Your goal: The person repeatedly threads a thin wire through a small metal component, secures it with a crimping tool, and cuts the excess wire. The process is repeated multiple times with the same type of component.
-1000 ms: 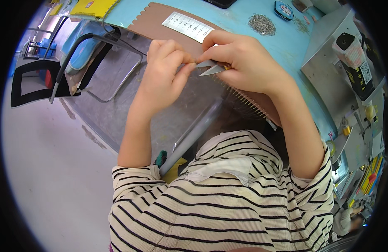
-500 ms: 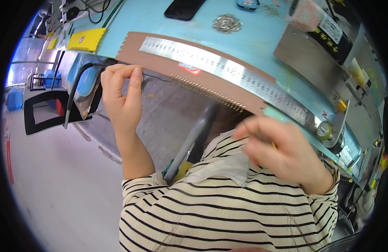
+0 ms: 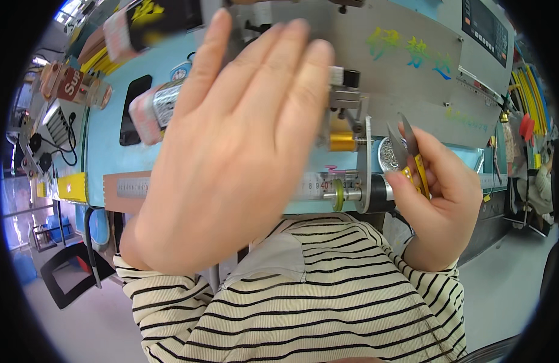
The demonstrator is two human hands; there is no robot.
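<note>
My left hand (image 3: 225, 145) is raised close in front of me, slightly blurred, back showing and fingers stretched apart. It covers much of the bench and holds nothing that I can see. In my right hand (image 3: 452, 196) is a pair of thread snips (image 3: 420, 172) with yellow handles, the pointed blades up and spread. A steel ruler (image 3: 315, 186) lies along the near bench edge on a brown toothed strip (image 3: 111, 193); my left hand hides its middle. Close to the snips, a round dish of small metal pieces (image 3: 387, 156) is partly covered by the blades.
A machine with a grey metal plate (image 3: 406, 91), a green roller (image 3: 337, 195) and a gold cylinder (image 3: 342, 141) stands ahead. Its control panel (image 3: 486, 33) is at the far right. A black phone (image 3: 134, 112) and a clear bottle (image 3: 79, 85) are on the left.
The view has swung to the right, toward the machine. My left hand has come up from the strip's edge and opened out. My right hand now shows the snips plainly.
</note>
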